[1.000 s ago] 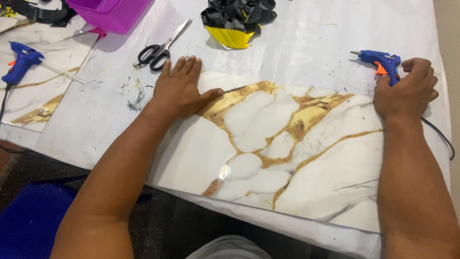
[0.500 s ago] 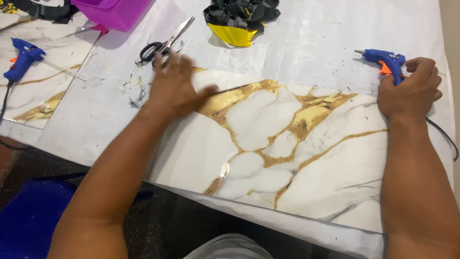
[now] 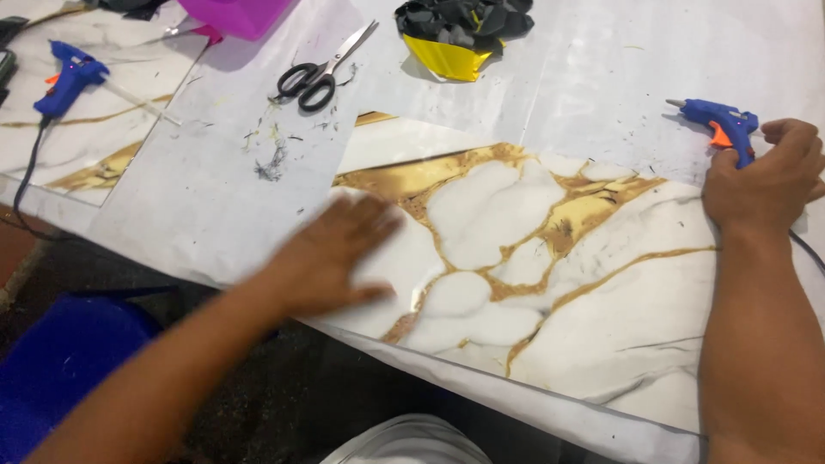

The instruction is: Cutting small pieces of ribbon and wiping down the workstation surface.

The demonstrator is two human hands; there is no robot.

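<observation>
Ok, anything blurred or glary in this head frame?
Head view: the left hand is smeared by motion blur; the right hand and its blue glue gun are sharp; the marble-patterned sheet shows soft sheen, no harsh glare; lighting is even.

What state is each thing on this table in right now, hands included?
Left hand: open, flat on the marble-pattern sheet, blurred.
Right hand: closed around the blue glue gun.
Blue glue gun: gripped, nozzle pointing left.
Marble-pattern sheet: lying flat.
Scissors: lying nearly shut, untouched.
Second glue gun: lying idle, corded.
Yellow foil container: full of black pieces.
</observation>
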